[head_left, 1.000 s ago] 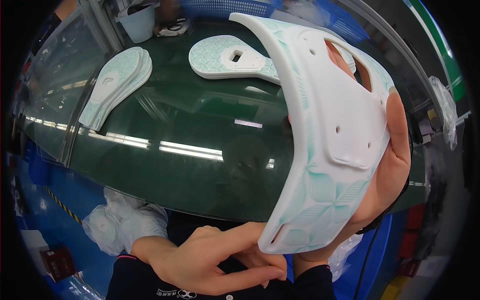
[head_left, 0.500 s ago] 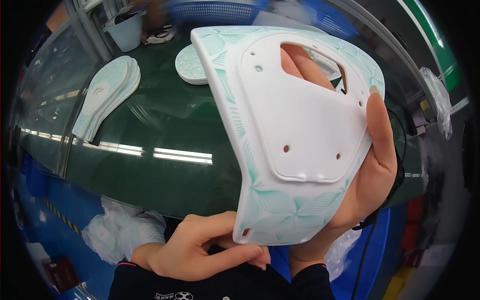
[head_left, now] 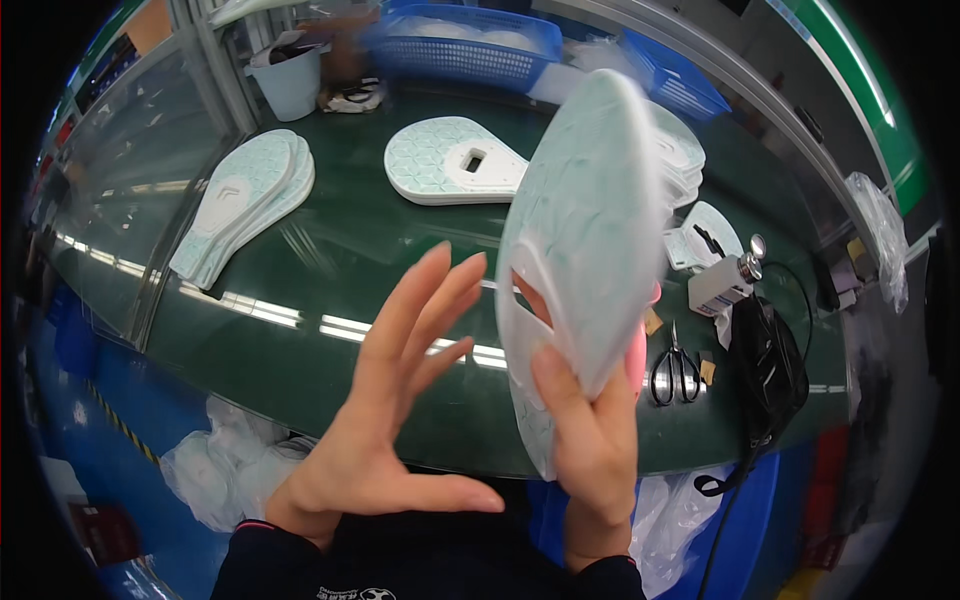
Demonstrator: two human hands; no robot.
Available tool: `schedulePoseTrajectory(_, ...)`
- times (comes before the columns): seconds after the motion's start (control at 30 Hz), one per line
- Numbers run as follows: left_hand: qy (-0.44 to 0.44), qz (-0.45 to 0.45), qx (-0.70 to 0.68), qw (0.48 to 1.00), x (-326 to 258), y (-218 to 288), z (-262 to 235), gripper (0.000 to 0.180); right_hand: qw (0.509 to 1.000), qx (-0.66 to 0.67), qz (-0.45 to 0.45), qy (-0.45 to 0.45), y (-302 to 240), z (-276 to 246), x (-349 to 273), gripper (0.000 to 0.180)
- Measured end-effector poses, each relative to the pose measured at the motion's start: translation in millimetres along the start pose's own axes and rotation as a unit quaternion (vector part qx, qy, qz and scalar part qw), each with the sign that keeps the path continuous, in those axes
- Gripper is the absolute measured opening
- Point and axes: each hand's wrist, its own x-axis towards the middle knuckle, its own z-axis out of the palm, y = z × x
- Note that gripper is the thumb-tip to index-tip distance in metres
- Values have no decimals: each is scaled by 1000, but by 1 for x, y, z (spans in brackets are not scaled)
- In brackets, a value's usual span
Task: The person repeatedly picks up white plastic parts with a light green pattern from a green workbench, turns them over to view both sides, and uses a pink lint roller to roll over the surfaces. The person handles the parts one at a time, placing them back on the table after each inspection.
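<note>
A white plastic panel (head_left: 590, 220) with a mint-green leaf pattern stands tilted up in front of me, turned nearly edge-on and slightly blurred. My right hand (head_left: 597, 445) grips its lower part beside the cutout, thumb on the near side; the other fingers are mostly hidden behind it. To the left of the panel, my left hand (head_left: 385, 400) is raised with fingers spread, holding nothing and apart from the panel. Similar patterned panels lie in a left stack (head_left: 245, 195), a middle stack (head_left: 430, 165) and a right stack (head_left: 682, 150), partly hidden by the held one.
On the dark green table (head_left: 270, 370) at right are black-handled scissors (head_left: 677, 375), a white bottle with metal top (head_left: 718, 287) and a black bag (head_left: 768, 365). Behind stand a pale bucket (head_left: 287, 85) and blue baskets (head_left: 470, 50). Plastic-wrapped pieces (head_left: 230, 460) lie below the table's left edge.
The panel has swung from facing me to nearly edge-on. My left hand has let go of its lower corner, risen and spread its fingers. My right hand has shifted left and lower.
</note>
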Motion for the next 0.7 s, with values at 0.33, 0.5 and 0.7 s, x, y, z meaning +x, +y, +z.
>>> schedulePoseTrajectory(0.33, 95, -90, -323, 937, 9, -8, 2, 66, 926, -314, -206, 38, 18, -9, -31, 47)
schedulePoseTrajectory(0.5, 114, -119, -342, 925, -3, 5, -1, 66, 968, 7, -85, 238, 35, -3, -26, 72)
schedulePoseTrajectory(0.7, 112, -131, -302, 938, -31, -10, -8, 61, 963, 229, 90, 107, 54, -9, -70, 78)
